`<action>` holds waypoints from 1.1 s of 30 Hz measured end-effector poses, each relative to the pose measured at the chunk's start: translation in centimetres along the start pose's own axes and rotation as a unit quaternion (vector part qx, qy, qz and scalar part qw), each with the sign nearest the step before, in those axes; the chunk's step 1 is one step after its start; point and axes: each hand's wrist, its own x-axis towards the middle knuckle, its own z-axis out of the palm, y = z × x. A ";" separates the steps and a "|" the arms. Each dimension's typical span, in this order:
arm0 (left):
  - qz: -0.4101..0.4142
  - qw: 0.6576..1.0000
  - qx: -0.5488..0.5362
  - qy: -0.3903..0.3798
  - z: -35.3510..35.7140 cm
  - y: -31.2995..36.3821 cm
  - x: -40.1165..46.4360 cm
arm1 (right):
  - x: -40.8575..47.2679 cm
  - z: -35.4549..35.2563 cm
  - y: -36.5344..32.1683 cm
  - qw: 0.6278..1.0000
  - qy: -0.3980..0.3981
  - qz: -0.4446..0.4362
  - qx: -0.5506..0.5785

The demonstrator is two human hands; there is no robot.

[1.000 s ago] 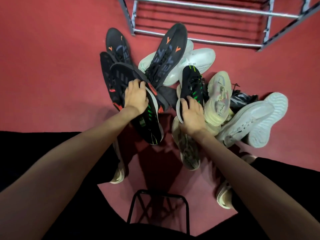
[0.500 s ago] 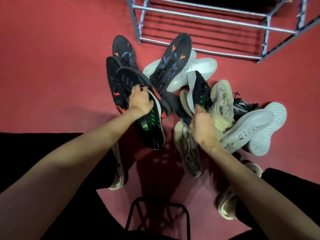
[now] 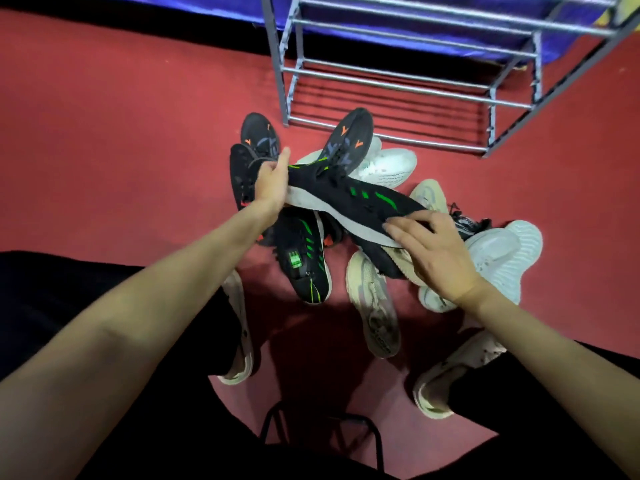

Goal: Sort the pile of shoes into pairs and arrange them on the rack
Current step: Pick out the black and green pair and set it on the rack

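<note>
you are at the pairing step: your left hand (image 3: pixel 272 183) and right hand (image 3: pixel 434 249) hold one black shoe with green stripes (image 3: pixel 353 202) sideways above the pile (image 3: pixel 346 209), white sole edge toward you. the left hand is closed around one end of this shoe, thumb raised; the right hand lies half open over the other end, fingers (image 3: pixel 401 225) spread across the sole edge, and you cannot tell whether it grips underneath. the matching green-striped shoe (image 3: pixel 304 263) lies on the red floor (image 3: pixel 104 133) at the near-left edge of the pile, just below the held one. the next move likely calls for freeing one hand, collecting that mate, and carrying both to the rack (image 3: pixel 398 81), which stands empty at the far edge of the floor just beyond the pile. compared with half a second earlier, the held shoe has risen clear of the pile and turned across it, the left hand has released the mate and shifted to the lifted shoe, and the view has tilted upward so that more of the rack shows. the black shoes with orange marks (image 3: pixel 349 140) and the white shoes (image 3: pixel 388 166) lie as before.
</note>
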 end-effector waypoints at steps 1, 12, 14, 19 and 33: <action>0.016 1.000 0.008 0.015 -0.7 -0.2 -0.2 | 0.2 0.0 0.3 1.000 0.010 -0.003 -0.015; -0.073 0.974 -0.019 -0.212 -8.2 -3.7 -2.2 | 5.3 4.6 -0.3 0.936 0.082 0.323 0.113; -0.104 0.958 -0.011 -0.268 -9.4 -4.4 -2.5 | 6.8 5.5 -0.8 0.905 0.092 0.374 0.179; -0.134 0.960 -0.064 -0.238 -11.2 -6.6 -1.4 | 7.0 10.4 -3.2 0.840 0.079 0.478 0.243; -0.171 0.967 -0.143 -0.124 -11.7 -10.5 -0.7 | 2.1 20.4 -12.0 0.712 -0.320 0.559 0.281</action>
